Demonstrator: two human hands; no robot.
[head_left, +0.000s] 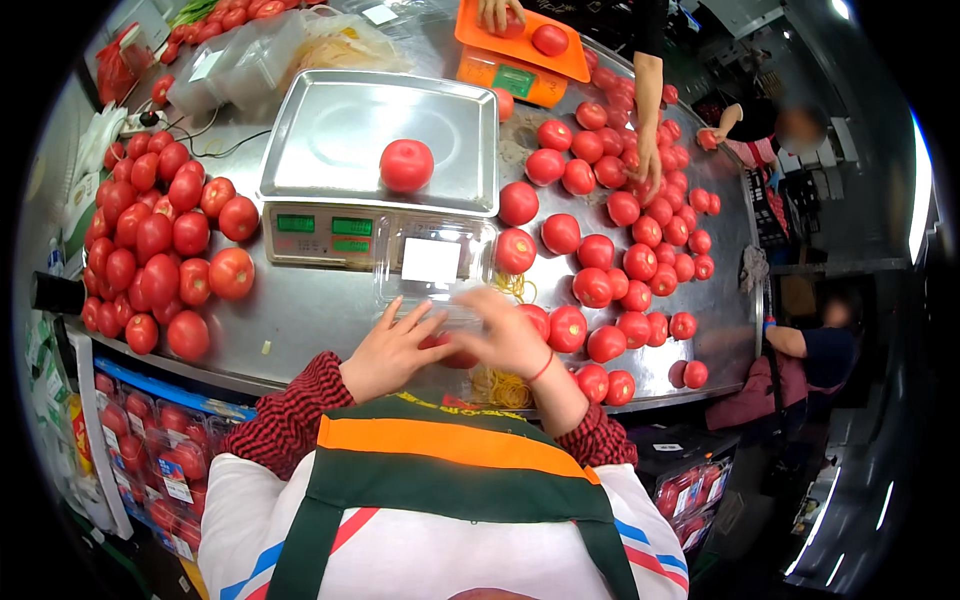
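In front of the scale stands an open clear plastic clamshell box (pixel 386 262), its raised lid bearing a white label (pixel 430 262). My left hand (pixel 388 352) is over the box's near part with its fingers spread. My right hand (pixel 510 338) hovers beside it, its fingers smeared by motion. Partly hidden between my hands is a red tomato (pixel 457 355). The digital scale (pixel 318 245) has a steel pan (pixel 330 140) with one large tomato (pixel 406 165) on it. Yellow rubber bands (pixel 502 388) lie next to my right wrist.
Many loose tomatoes lie left (pixel 155 235) and right (pixel 592 287) on the steel table (pixel 290 340). An orange scale (pixel 515 75) stands at the back. Other people's hands (pixel 648 165) reach among the tomatoes. Packed boxes (pixel 160 450) sit below the left edge.
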